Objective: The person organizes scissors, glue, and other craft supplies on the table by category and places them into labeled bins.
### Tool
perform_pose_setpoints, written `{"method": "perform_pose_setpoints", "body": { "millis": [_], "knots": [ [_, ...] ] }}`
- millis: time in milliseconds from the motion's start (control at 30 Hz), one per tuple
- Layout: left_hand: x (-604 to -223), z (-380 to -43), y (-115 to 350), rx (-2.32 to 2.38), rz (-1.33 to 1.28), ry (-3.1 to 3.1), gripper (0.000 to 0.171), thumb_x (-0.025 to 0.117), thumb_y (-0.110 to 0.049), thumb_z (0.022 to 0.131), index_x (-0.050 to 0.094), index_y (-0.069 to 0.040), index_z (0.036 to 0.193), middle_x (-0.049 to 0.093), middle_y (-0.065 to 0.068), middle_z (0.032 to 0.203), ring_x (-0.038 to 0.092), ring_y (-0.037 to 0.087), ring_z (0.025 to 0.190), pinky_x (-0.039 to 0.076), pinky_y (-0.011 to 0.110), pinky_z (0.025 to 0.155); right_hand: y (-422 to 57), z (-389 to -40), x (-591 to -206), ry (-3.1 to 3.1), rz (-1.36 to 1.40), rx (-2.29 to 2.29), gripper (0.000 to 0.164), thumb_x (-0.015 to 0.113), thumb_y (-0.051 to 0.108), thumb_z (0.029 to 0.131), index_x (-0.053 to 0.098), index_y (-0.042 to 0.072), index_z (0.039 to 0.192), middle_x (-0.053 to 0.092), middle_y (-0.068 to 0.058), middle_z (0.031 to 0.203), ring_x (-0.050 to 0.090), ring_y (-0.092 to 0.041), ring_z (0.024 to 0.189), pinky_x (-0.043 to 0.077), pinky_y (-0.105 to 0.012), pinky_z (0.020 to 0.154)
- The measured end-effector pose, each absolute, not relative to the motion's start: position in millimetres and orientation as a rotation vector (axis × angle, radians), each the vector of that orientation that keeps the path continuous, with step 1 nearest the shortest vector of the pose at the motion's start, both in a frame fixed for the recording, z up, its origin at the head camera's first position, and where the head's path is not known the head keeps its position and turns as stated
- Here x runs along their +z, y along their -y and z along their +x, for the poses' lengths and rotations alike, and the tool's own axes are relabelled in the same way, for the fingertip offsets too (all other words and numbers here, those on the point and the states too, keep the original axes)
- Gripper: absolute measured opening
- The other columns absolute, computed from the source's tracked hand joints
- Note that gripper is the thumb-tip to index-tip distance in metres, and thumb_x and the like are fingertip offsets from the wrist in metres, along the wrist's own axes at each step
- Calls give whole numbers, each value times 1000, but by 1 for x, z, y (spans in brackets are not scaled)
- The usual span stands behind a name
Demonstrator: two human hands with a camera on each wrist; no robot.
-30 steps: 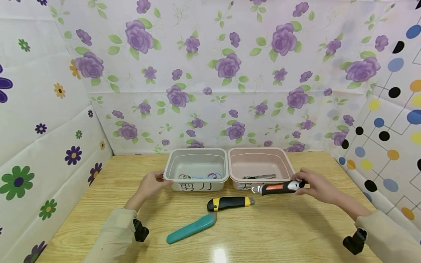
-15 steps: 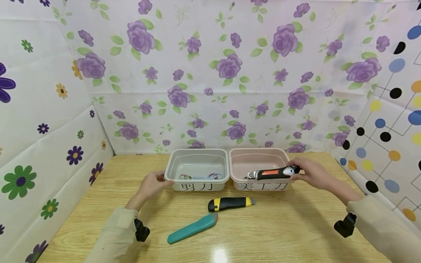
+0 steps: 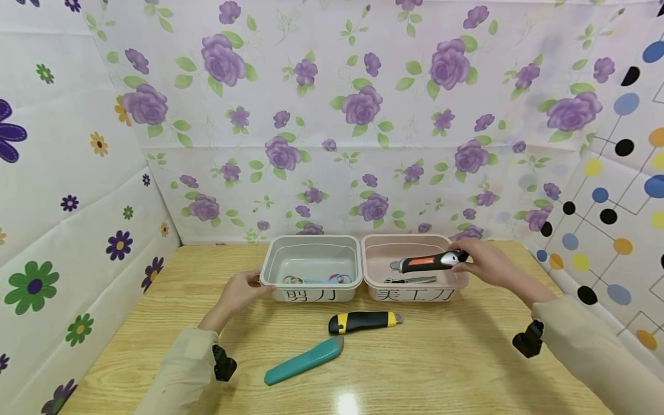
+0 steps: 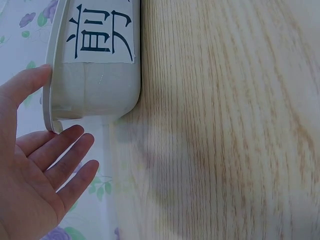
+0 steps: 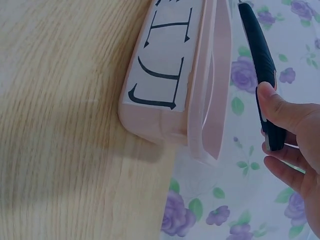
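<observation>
My right hand (image 3: pixel 485 262) pinches the end of a black utility knife (image 3: pixel 426 263) with an orange stripe, above the pink bin (image 3: pixel 415 238). In the right wrist view, the thumb and fingers hold this knife (image 5: pixel 257 45) higher than the bin's rim. Inside the pink bin lies a slim metallic utility knife (image 3: pixel 412 280). My left hand (image 3: pixel 241 297) holds the left front corner of the grey bin (image 3: pixel 311 238); the left wrist view has the thumb on the rim (image 4: pixel 48 95) and the other fingers loosely bent. Scissors (image 3: pixel 316 279) lie in the grey bin.
A black-and-yellow utility knife (image 3: pixel 363 321) lies on the wooden table (image 3: pixel 441 369) in front of the bins. Nearer, a teal utility knife (image 3: pixel 303 362) lies at a slant. Both bins carry character labels and stand side by side near the flowered backdrop (image 3: pixel 332 127).
My right hand has carried the black utility knife back and slightly left, from in front of the pink bin to over its opening. The left hand stays at the grey bin.
</observation>
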State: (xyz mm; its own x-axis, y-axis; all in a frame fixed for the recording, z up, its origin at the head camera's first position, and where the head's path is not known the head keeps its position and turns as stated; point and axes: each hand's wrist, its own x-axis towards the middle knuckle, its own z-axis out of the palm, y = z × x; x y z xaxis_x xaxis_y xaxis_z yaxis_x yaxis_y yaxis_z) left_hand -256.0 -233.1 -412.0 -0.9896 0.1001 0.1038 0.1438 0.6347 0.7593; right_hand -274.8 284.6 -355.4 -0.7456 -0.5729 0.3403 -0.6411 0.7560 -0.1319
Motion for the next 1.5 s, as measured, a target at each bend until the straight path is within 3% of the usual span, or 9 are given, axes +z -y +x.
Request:
{"method": "perform_pose_setpoints", "body": {
  "millis": [467,833,1500],
  "knots": [
    [-412,-256,234,-1316,-210,2801,58,71,-24,78,51,3,126,65,13,97,61,22,84,50,32,69,-272,-297,-365,2681,943,297,38,77,17,70,62,2,101,62,-11,91,58,-26,80,46,-42,67],
    [-411,-256,234,-1307,-219,2812,57,70,-24,79,52,3,126,65,11,95,61,21,83,50,33,68,-260,-306,-375,2756,962,281,31,76,17,71,63,3,95,61,-6,85,55,-15,71,44,-32,61],
    [-414,-257,233,-1305,-209,2794,57,71,-23,78,52,3,125,66,12,96,61,21,83,50,32,68,-252,-317,-393,2811,918,289,33,77,23,71,66,4,95,62,-8,90,52,-12,68,41,-30,58]
  ]
}}
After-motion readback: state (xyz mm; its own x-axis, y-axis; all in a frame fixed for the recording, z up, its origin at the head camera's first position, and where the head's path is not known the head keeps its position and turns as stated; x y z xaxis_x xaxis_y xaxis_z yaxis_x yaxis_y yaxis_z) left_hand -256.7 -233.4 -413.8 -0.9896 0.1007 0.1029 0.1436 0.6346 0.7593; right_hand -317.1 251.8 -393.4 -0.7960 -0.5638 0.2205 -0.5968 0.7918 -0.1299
